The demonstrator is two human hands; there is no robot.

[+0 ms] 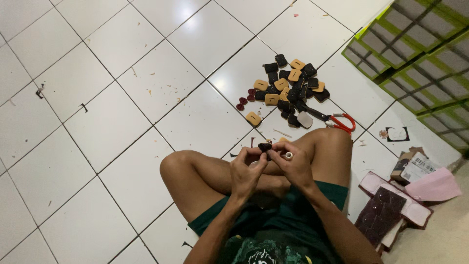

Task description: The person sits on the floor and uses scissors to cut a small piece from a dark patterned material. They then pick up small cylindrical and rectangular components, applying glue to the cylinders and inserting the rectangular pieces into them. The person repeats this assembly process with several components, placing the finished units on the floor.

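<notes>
I sit cross-legged on a white tiled floor. My left hand (246,172) and my right hand (293,165) meet over my knees, and both pinch a small dark round piece (265,146) between their fingertips. A small whitish ring-shaped object (288,156) shows at my right hand's fingers. On the floor ahead lies a pile of small black and tan flat pieces (290,88). A few dark red round pieces (245,99) lie at the pile's left edge.
Red-handled scissors (337,121) lie right of the pile. Green and grey grid-patterned panels (415,54) lean at the upper right. A small box (415,168), pink sheets (432,186) and a dark patterned sheet (381,215) lie at the right. Scraps dot the floor (97,122).
</notes>
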